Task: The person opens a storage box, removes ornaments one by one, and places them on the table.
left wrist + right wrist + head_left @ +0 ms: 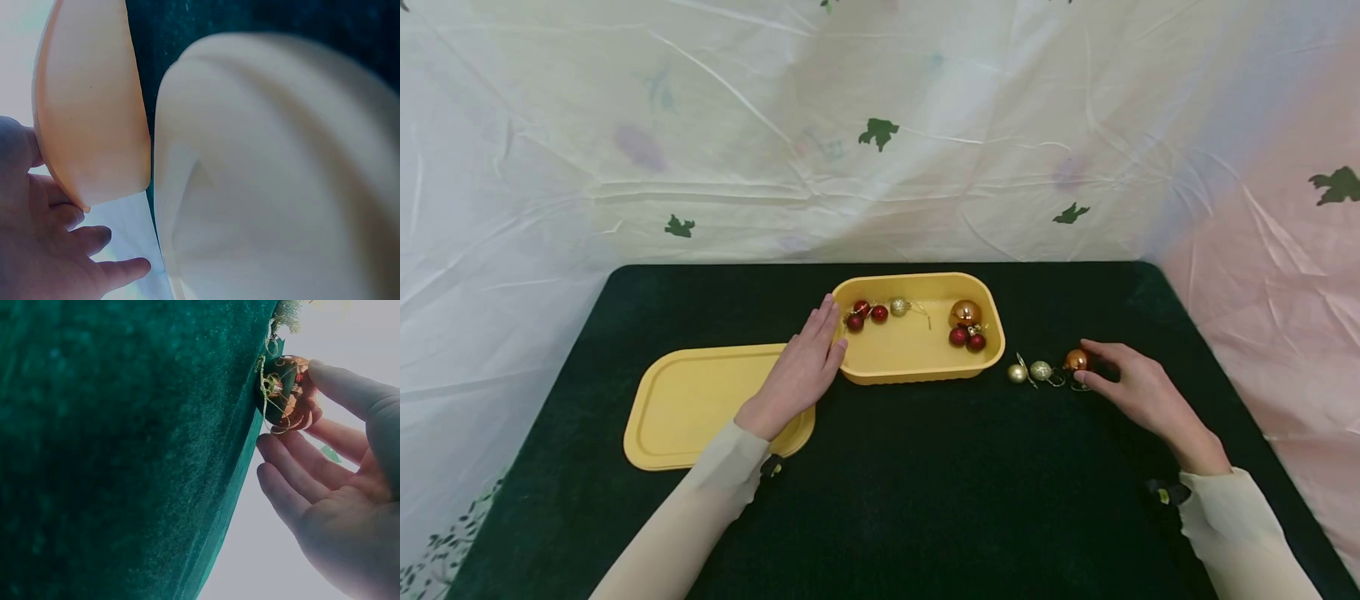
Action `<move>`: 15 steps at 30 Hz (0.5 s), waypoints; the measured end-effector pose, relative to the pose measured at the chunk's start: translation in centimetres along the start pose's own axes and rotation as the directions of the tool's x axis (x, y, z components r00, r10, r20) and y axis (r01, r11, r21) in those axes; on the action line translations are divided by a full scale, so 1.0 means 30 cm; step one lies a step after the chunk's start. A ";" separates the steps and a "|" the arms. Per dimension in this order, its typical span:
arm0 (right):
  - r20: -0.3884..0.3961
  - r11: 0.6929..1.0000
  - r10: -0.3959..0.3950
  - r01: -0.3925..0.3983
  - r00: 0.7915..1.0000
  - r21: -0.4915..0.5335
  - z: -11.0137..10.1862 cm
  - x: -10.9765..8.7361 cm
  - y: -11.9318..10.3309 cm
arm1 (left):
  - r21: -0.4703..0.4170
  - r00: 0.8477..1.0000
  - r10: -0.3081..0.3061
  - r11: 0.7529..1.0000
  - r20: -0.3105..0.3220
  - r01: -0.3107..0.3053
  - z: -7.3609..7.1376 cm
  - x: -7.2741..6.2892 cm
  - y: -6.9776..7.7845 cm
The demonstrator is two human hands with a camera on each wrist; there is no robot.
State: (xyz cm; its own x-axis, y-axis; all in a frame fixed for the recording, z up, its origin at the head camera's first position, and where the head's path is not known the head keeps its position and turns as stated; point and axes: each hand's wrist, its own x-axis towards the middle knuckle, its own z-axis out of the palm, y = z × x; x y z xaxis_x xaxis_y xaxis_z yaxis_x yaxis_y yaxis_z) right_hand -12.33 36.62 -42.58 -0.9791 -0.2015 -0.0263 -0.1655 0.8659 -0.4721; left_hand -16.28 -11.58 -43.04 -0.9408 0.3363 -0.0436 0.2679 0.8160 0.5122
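On a dark green bench (910, 492), one yellow box (917, 377), open-topped, is standing toward the back edge, its front wall rising between the bench and its contents. Left end inside: three small red baubles (879, 313) are clustering, with one glittery gold bauble (898, 307) trailing a gold cord beside them. Right end inside: one large copper bauble (965, 314) is sitting just behind two dark red baubles (958, 337). Outside, near the box's right end, in a row: one smooth gold bauble (1017, 373), one pale glitter bauble (1041, 371), and one loose copper bauble (1076, 360), the last lying farthest right. Hands, two, well apart: the right hand (1142, 392) is pinching the loose copper bauble between thumb and fingers, its cord hanging free; the left hand (805, 358) is resting against the box's left rim, fingers extended. One yellow lid (700, 392) is lying flat left of the box, the left hand and sleeve (715, 483) covering part of it. Behind the bench, one pale cloth (850, 67), creased and leaf-printed, is hanging.
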 end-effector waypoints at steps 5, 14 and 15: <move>-0.005 1.000 0.007 -0.007 1.000 0.014 -0.019 -0.010 -0.010 | -0.003 1.000 -0.002 1.000 0.001 0.002 0.000 -0.002 0.000; -0.223 0.994 -0.010 0.033 0.975 0.100 -0.052 -0.021 -0.080 | -0.008 1.000 0.002 1.000 -0.005 -0.002 0.001 -0.001 0.000; -0.259 0.993 -0.016 0.046 0.966 0.110 -0.050 -0.021 -0.096 | -0.008 1.000 0.002 1.000 -0.005 -0.002 0.001 -0.001 0.000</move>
State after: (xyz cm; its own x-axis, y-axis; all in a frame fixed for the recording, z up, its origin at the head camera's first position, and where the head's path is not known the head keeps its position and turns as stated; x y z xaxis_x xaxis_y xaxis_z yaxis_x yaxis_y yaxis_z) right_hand -11.41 34.94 -39.87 -0.9735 -0.0899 0.2101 -0.1963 0.7999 -0.5671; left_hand -16.24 -11.56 -43.07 -0.9412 0.3358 -0.0386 0.2682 0.8114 0.5193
